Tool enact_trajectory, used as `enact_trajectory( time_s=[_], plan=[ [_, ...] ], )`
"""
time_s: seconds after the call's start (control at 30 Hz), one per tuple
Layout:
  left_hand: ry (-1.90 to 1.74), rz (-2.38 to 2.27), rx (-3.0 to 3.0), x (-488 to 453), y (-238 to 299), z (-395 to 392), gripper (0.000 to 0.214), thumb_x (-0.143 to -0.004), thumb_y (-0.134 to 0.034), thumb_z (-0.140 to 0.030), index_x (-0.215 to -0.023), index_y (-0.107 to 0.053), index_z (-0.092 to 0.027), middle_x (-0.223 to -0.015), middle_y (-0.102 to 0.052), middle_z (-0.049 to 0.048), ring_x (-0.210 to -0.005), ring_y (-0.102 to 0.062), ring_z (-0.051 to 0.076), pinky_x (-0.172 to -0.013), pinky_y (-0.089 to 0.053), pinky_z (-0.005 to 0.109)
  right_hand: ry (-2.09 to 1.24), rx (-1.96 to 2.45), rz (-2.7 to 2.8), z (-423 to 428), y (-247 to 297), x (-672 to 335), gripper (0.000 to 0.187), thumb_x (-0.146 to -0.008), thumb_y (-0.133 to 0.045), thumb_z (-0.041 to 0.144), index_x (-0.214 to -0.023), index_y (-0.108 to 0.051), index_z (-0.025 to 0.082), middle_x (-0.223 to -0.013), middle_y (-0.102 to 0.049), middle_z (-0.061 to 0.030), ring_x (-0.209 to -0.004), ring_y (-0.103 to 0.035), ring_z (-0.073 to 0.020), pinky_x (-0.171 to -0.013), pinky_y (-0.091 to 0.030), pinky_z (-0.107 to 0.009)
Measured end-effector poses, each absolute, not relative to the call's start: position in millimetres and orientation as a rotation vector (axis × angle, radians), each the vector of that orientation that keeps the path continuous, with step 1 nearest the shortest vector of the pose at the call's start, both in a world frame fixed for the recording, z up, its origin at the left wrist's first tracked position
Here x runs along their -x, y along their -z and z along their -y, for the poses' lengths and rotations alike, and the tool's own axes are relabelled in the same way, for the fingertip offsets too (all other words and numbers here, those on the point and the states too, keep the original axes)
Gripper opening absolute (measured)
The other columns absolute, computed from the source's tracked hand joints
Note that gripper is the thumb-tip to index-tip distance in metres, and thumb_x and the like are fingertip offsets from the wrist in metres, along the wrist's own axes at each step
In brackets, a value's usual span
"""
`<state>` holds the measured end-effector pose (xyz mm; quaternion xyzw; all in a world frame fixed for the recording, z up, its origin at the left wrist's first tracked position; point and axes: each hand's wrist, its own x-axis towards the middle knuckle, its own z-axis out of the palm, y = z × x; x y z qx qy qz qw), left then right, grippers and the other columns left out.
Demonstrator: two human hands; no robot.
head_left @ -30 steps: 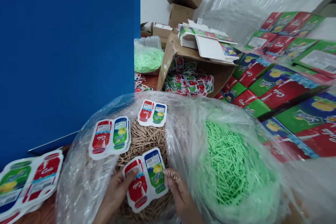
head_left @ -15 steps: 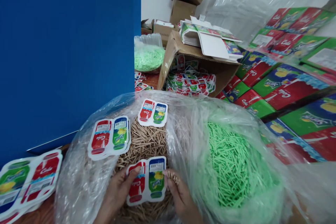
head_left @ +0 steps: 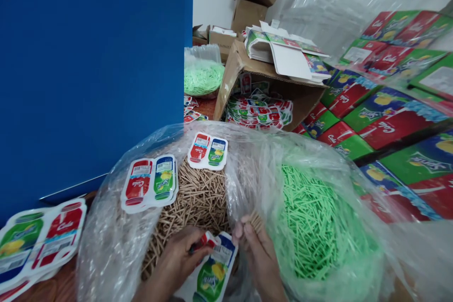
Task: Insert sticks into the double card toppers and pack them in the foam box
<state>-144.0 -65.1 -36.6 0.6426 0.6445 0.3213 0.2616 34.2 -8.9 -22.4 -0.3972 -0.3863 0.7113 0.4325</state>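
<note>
My left hand (head_left: 179, 257) is closed on the top of a jar-shaped twin packet (head_left: 212, 276) printed Cola and Sprite. The packet tilts, and the fingers cover most of its red half. Close to its right edge, my right hand (head_left: 260, 259) pinches a small bundle of thin brown sticks (head_left: 255, 220). Below both hands lies a heap of the same brown sticks (head_left: 201, 196) in a clear plastic bag (head_left: 102, 245). Two more groups of packets rest on it: a small stack (head_left: 150, 184) at left and another (head_left: 208, 151) at the far side.
Green sticks (head_left: 311, 226) fill a clear bag on the right. More packets (head_left: 38, 245) lie at lower left beside a blue panel (head_left: 92, 71). Behind, a tipped cardboard box (head_left: 226, 80) holds many packets. Printed cartons (head_left: 382, 108) are stacked at right.
The packet has come nearer to me and tilted, and my left hand has shifted its grip to the top. My right hand has moved up and right with its sticks.
</note>
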Motion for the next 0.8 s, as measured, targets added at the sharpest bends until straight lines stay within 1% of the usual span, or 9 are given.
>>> enact_trajectory(
  time_s=[0.07, 0.17, 0.3, 0.4, 0.5, 0.63, 0.7, 0.77, 0.8],
  plan=[
    [-0.832, -1.679, -1.810, 139.5, 36.3, 63.9, 0.015, -0.078, -0.065, -0.024, -0.064, -0.061, -0.018, -0.061, -0.060, -0.0011, -0.056, -0.054, 0.014, -0.056, -0.041, 0.020, -1.815, 0.943, 0.834, 5.2, 13.7, -25.5, 0.027, -0.073, -0.069, 0.048, -0.083, -0.061, 0.024, -0.071, -0.059, 0.0009, -0.065, -0.057, -0.0164, -0.065, -0.046, -0.030],
    [-0.835, -1.623, -1.815, 135.8, 36.6, 62.8, 0.008, -0.077, -0.066, -0.021, -0.071, -0.063, -0.019, -0.065, -0.062, -0.0004, -0.059, -0.055, 0.014, -0.058, -0.042, 0.020, -1.894, 0.901, 0.751, 2.9, 5.9, -13.7, 0.030, -0.067, -0.074, 0.047, -0.079, -0.061, 0.023, -0.069, -0.062, 0.0007, -0.069, -0.062, -0.0186, -0.071, -0.049, -0.034],
    [-0.838, -1.614, -1.729, 137.1, 38.7, 63.4, 0.003, -0.076, -0.067, -0.019, -0.075, -0.064, -0.020, -0.069, -0.064, -0.0009, -0.062, -0.056, 0.014, -0.060, -0.043, 0.020, -1.948, 0.887, 0.826, 5.3, 11.1, -10.7, 0.026, -0.074, -0.069, 0.046, -0.082, -0.061, 0.022, -0.074, -0.067, -0.0014, -0.075, -0.064, -0.0207, -0.077, -0.048, -0.036],
    [-0.841, -1.594, -1.674, 139.0, 39.3, 64.8, 0.002, -0.076, -0.067, -0.020, -0.076, -0.065, -0.021, -0.069, -0.065, -0.0015, -0.063, -0.058, 0.014, -0.060, -0.044, 0.020, -1.944, 0.920, 0.910, 6.9, 18.7, -14.1, 0.026, -0.078, -0.065, 0.046, -0.086, -0.061, 0.021, -0.077, -0.069, -0.0029, -0.078, -0.065, -0.0216, -0.080, -0.047, -0.037],
    [-0.885, -1.566, -1.653, 138.4, 38.0, 65.2, 0.005, -0.075, -0.067, -0.018, -0.079, -0.066, -0.022, -0.071, -0.066, -0.0015, -0.064, -0.057, 0.014, -0.063, -0.045, 0.020, -1.940, 0.976, 1.027, 6.8, 21.3, -13.2, 0.029, -0.078, -0.064, 0.048, -0.083, -0.062, 0.019, -0.078, -0.071, -0.0040, -0.079, -0.065, -0.0207, -0.080, -0.047, -0.036],
    [-0.899, -1.542, -1.663, 134.3, 37.3, 65.1, 0.014, -0.073, -0.067, -0.012, -0.085, -0.066, -0.021, -0.078, -0.067, 0.0002, -0.067, -0.058, 0.015, -0.066, -0.045, 0.021, -1.958, 1.015, 0.981, 5.7, 18.2, -4.7, 0.035, -0.072, -0.069, 0.051, -0.085, -0.062, 0.020, -0.076, -0.072, -0.0037, -0.077, -0.067, -0.0212, -0.078, -0.049, -0.036],
    [-0.920, -1.563, -1.640, 132.2, 38.2, 65.9, 0.010, -0.074, -0.066, -0.014, -0.082, -0.065, -0.021, -0.076, -0.067, 0.0002, -0.067, -0.058, 0.015, -0.065, -0.045, 0.021, -1.961, 1.006, 0.905, 4.9, 16.1, -1.6, 0.037, -0.068, -0.072, 0.052, -0.084, -0.062, 0.020, -0.074, -0.072, -0.0045, -0.076, -0.068, -0.0225, -0.075, -0.050, -0.037],
    [-0.927, -1.605, -1.578, 131.2, 39.0, 67.6, 0.001, -0.078, -0.064, -0.021, -0.078, -0.064, -0.021, -0.072, -0.065, -0.0002, -0.066, -0.058, 0.015, -0.064, -0.045, 0.022, -1.939, 1.006, 0.815, 3.8, 14.6, -1.2, 0.037, -0.066, -0.074, 0.050, -0.083, -0.061, 0.019, -0.074, -0.073, -0.0050, -0.076, -0.068, -0.0227, -0.075, -0.051, -0.037],
    [-0.924, -1.628, -1.531, 131.1, 39.4, 68.9, 0.006, -0.080, -0.061, -0.024, -0.077, -0.064, -0.020, -0.071, -0.065, -0.0002, -0.066, -0.058, 0.016, -0.064, -0.045, 0.022, -1.931, 1.014, 0.770, 3.2, 14.2, -2.0, 0.037, -0.066, -0.075, 0.048, -0.084, -0.061, 0.019, -0.074, -0.073, -0.0047, -0.076, -0.069, -0.0224, -0.075, -0.051, -0.037]
  ],
)
